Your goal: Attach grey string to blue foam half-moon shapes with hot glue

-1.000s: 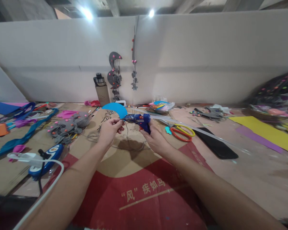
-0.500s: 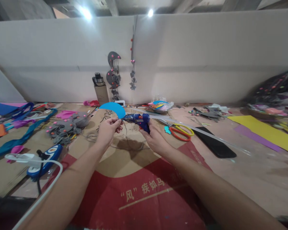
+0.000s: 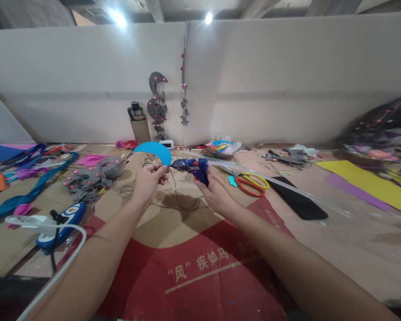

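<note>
My left hand (image 3: 148,180) is closed in a pinch on the lower edge of a blue crescent-shaped foam piece (image 3: 153,152), held up above the cardboard. My right hand (image 3: 213,192) grips a blue glue gun (image 3: 192,167) by its handle. The gun's nozzle points left and meets the foam piece at my left fingertips. A thin dark cord (image 3: 175,198) loops down from between the hands onto the cardboard.
Brown and red printed cardboard (image 3: 187,258) covers the work surface. Orange and yellow scissors (image 3: 252,183) and a black phone (image 3: 298,203) lie to the right, a second glue gun (image 3: 62,220) at the left. Grey felt pieces (image 3: 90,178), a bottle (image 3: 138,122) and yellow foam sheet (image 3: 370,183) lie around.
The blue foam piece and my left hand have shifted slightly left and up. The glue gun stays against it in my right hand.
</note>
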`<state>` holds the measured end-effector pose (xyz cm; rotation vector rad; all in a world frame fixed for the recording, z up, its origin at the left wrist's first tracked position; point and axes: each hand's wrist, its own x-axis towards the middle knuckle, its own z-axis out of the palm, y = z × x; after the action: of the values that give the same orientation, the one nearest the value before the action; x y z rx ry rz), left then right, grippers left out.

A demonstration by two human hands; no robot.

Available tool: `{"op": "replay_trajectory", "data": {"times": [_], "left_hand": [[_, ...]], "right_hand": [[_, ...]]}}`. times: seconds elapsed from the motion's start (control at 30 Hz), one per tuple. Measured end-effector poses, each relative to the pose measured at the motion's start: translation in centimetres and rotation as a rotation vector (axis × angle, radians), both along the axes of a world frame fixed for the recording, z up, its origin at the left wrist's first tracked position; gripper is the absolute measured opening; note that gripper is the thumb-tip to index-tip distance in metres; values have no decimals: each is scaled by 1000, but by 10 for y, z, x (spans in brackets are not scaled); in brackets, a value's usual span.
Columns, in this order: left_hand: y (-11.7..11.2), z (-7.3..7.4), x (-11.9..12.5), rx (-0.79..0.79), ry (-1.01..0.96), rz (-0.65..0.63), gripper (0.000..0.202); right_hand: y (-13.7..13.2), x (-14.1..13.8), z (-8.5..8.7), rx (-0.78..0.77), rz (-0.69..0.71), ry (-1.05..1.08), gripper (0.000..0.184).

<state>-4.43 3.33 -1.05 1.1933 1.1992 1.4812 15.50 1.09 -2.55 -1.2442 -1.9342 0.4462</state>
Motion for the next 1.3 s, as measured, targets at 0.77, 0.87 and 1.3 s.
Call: {"op": "replay_trajectory", "data": {"times": [0.77,0.87,1.3], "left_hand": [[-12,2,17,31,212,-35,25],[-17,4,21,41,267,-33,25],[-29,11,28,65,350,-29,21]], "right_hand": [[35,12,-21,-174,-171,-171,17],[30,12,-19,27,-264,-199,18],[-2,-35,1,-303,152,676,19]]}}
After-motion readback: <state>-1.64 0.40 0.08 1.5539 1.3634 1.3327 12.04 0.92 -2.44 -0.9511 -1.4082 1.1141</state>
